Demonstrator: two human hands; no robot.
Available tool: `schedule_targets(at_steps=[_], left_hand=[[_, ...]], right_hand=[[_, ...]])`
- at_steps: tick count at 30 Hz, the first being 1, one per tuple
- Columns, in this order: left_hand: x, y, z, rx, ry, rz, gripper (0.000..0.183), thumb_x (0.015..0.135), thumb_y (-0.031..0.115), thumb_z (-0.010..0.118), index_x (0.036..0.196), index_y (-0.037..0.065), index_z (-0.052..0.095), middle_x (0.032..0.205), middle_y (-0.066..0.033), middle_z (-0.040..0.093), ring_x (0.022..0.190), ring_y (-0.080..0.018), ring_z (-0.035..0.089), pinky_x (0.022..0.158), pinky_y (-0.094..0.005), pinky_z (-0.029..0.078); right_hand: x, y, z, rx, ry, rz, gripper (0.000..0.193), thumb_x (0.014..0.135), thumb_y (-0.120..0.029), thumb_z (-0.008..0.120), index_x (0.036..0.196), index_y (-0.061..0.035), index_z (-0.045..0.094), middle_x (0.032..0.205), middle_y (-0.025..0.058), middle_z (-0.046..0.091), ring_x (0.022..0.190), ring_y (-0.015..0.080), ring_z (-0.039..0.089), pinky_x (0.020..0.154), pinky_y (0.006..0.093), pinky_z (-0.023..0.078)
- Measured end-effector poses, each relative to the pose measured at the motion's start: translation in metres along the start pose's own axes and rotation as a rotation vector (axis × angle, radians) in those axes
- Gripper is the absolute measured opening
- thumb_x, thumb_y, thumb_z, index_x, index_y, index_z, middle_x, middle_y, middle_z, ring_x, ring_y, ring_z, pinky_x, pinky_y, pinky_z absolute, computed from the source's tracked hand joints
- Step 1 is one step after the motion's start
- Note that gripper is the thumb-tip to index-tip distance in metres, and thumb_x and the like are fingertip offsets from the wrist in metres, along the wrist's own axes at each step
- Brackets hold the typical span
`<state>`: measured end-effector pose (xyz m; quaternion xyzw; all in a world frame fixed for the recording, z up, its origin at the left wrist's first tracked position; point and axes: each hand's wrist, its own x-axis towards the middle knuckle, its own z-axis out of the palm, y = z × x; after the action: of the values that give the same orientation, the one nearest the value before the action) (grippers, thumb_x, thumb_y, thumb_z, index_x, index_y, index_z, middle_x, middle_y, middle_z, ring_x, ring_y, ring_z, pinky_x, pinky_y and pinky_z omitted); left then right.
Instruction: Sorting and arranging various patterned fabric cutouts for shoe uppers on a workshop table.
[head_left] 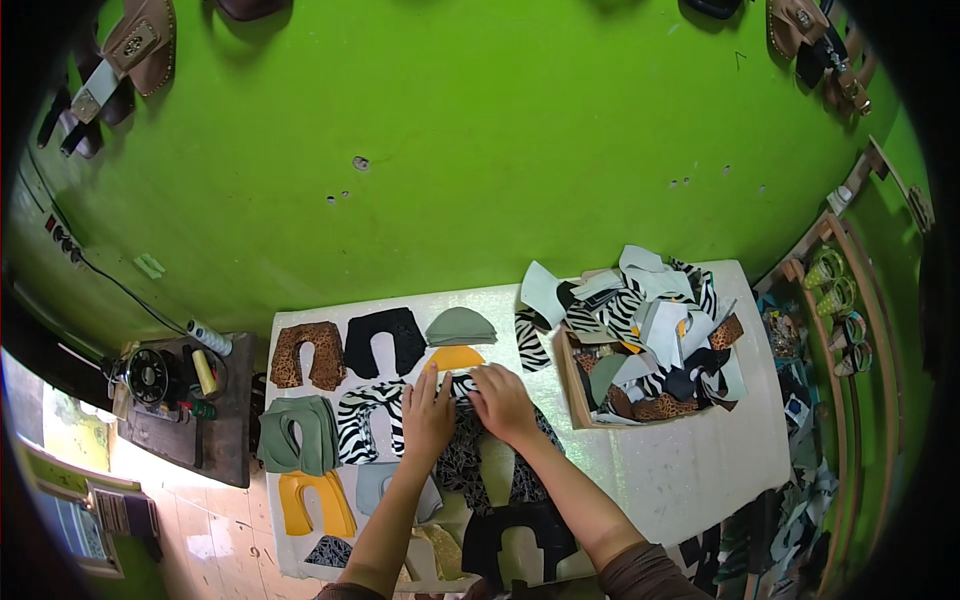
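My left hand (pixel 429 415) lies with fingers stretched out over zebra-print U-shaped cut pieces (pixel 362 425) on the white table (pixel 650 480). Close beside it, my right hand (pixel 503 402) has its fingers bent and closed at the end of a zebra-print strip (pixel 463 385); its fingertips are partly hidden. Under the right wrist is a black patterned U-shaped piece (pixel 462 460). Just beyond the hands sit a yellow half-round piece (pixel 455 357) and a stack of green half-round pieces (pixel 460 327).
Leopard-print (pixel 307 355), black (pixel 385 342), green (pixel 300 435) and yellow (pixel 317 503) stacks lie left. A cardboard box (pixel 572 390) overflows with scraps at right. A dark side table (pixel 225 420) holds thread spools. Behind stands a green wall (pixel 520 160); a sandal rack (pixel 845 400) is far right.
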<state>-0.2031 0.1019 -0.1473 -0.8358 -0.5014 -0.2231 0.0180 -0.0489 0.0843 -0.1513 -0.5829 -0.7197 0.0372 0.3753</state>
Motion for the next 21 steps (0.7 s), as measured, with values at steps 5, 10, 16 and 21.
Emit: schedule_targets(at_steps=[5, 10, 16, 21], left_hand=[[-0.018, 0.01, 0.005, -0.032, -0.13, 0.038, 0.041, 0.08, 0.019, 0.049, 0.119, 0.004, 0.047, 0.128, -0.0139, 0.041, 0.118, -0.0265, 0.04, 0.098, -0.0459, 0.027], [-0.026, 0.008, 0.01, 0.024, -0.189, 0.02, 0.043, 0.081, 0.022, 0.047, 0.118, 0.001, 0.046, 0.125, -0.0169, 0.044, 0.116, -0.0274, 0.042, 0.096, -0.0454, 0.029], [-0.025, 0.013, 0.009, 0.063, -0.2, 0.034, 0.042, 0.08, 0.021, 0.048, 0.118, 0.001, 0.046, 0.126, -0.0163, 0.043, 0.117, -0.0269, 0.042, 0.097, -0.0448, 0.028], [-0.019, 0.053, -0.032, -0.052, -0.156, -0.019, 0.041, 0.076, 0.016, 0.05, 0.114, 0.001, 0.049, 0.127, -0.0154, 0.041, 0.118, -0.0278, 0.039, 0.099, -0.0449, 0.026]], right_hand=[[-0.019, -0.006, 0.01, -0.186, -0.179, -0.036, 0.046, 0.086, -0.038, 0.042, 0.119, -0.0062, 0.046, 0.121, 0.0086, 0.049, 0.118, 0.0276, 0.039, 0.1, 0.0535, 0.019], [-0.027, 0.0, 0.014, -0.205, -0.191, 0.008, 0.048, 0.086, -0.041, 0.041, 0.121, -0.008, 0.046, 0.121, 0.0061, 0.05, 0.117, 0.0262, 0.039, 0.1, 0.0542, 0.017], [-0.028, 0.0, 0.01, -0.212, -0.195, 0.015, 0.047, 0.086, -0.041, 0.043, 0.12, -0.0094, 0.047, 0.123, 0.0058, 0.049, 0.119, 0.0255, 0.038, 0.1, 0.0546, 0.017], [-0.033, -0.012, -0.03, 0.11, -0.103, -0.171, 0.042, 0.082, -0.025, 0.051, 0.118, -0.0036, 0.048, 0.124, 0.0097, 0.046, 0.117, 0.0296, 0.04, 0.097, 0.0463, 0.029]])
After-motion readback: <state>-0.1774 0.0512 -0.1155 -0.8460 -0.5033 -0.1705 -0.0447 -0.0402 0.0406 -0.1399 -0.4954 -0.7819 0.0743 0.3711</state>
